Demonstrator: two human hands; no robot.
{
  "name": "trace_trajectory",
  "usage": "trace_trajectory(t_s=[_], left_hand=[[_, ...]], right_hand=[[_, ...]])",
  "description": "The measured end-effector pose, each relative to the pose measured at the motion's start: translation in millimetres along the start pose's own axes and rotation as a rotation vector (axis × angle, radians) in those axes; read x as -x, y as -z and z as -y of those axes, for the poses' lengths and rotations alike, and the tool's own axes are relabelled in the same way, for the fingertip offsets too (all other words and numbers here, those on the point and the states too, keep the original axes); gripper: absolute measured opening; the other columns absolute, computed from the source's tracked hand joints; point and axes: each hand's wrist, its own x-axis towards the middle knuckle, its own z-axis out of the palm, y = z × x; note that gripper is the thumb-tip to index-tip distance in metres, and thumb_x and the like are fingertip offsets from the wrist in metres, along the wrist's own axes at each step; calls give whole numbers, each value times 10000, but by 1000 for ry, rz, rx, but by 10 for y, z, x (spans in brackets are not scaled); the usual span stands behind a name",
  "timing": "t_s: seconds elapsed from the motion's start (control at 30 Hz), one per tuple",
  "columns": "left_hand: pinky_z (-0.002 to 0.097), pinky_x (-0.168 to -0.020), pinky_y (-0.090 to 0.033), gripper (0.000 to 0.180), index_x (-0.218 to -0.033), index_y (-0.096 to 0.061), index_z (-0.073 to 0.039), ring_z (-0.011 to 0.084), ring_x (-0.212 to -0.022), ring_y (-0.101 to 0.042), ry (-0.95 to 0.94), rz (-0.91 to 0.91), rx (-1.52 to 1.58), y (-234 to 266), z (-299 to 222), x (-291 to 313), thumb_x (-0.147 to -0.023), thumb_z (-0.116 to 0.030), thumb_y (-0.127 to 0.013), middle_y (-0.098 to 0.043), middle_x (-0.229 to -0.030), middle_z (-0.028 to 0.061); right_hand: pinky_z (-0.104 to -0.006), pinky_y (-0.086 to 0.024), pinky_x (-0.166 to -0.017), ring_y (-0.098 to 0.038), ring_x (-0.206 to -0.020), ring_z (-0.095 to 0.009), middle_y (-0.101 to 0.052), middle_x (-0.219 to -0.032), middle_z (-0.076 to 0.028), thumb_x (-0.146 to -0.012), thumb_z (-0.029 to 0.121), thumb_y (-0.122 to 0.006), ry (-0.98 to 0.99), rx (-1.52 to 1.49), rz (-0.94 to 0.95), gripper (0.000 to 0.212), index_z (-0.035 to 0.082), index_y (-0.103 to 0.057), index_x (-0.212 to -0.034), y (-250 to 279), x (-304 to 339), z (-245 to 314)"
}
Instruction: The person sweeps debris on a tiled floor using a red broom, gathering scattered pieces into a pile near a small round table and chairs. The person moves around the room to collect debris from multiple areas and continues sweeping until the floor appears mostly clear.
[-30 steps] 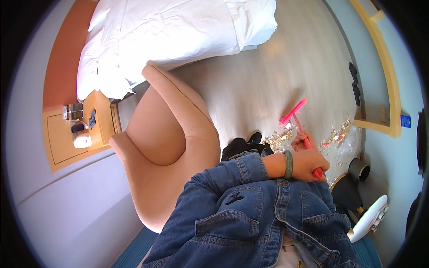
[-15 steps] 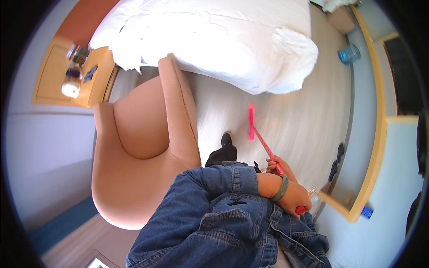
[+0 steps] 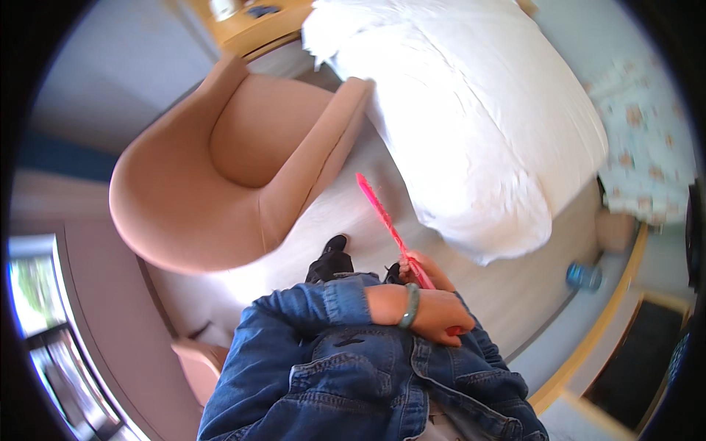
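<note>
A pinkish-red broom (image 3: 386, 220) slants from my hands down toward the floor between the armchair and the bed. My left hand (image 3: 440, 317), with a green bangle on its wrist, crosses in front of my body and is closed around the top end of the handle. Farther down the handle, my right hand (image 3: 418, 269) wraps its fingers around it. Part of the right forearm is hidden behind the left hand. The broom's head appears nearly in line with the handle, so its bristles are hard to make out.
A tan armchair (image 3: 184, 198) stands at the left. The bed with white bedding (image 3: 471, 132) fills the upper right, its cover hanging to the floor. Beyond are a wooden nightstand (image 3: 283, 22), a blue water bottle (image 3: 583, 276) and a cardboard-coloured box (image 3: 615, 230).
My view has turned left, bringing a window into sight. The broom's far end has swung from the floor beyond my feet to the gap between armchair and bed. Both hands keep their hold.
</note>
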Motion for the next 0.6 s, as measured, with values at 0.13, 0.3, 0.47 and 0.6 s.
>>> trace_trajectory(t_s=[0.13, 0.3, 0.47, 0.6], left_hand=[[421, -721, -458, 279, -734, -524, -61, 350, -714, -576, 115, -271, 21, -296, 14, -104, -826, -251, -707, -582, -703, 135], [442, -987, -304, 288, -749, -530, -92, 245, -842, -560, 265, -557, -38, -652, -18, -82, -841, -298, -708, -572, -783, 49], [440, -969, -295, 315, -818, -604, -102, 267, -1007, -521, 312, -933, -116, -1068, -23, -13, -886, -405, -654, -585, -860, 54], [462, -982, -350, 400, -1101, -592, -54, 341, -1187, -461, 617, -1099, 3, -1356, 109, -87, -900, -397, -633, -537, -1159, 154]], right_hand=[[-257, -469, -561, -523, -599, -92, -532, -707, -12, -950, 219, -551, -234, 357, -118, 154, 84, -499, -898, 132, -106, 385], [-272, -479, -553, -551, -611, -145, -575, -745, -62, -932, 266, -558, -328, 845, -233, 236, 32, -530, -934, 236, -322, 563], [-281, -467, -527, -573, -637, -139, -596, -760, -57, -909, 269, -568, -326, 1176, -224, 234, 37, -542, -937, 335, -541, 560], [-273, -448, -484, -574, -623, -136, -596, -765, -55, -893, 291, -568, -288, 1370, -176, 254, 46, -547, -956, 464, -678, 589]])
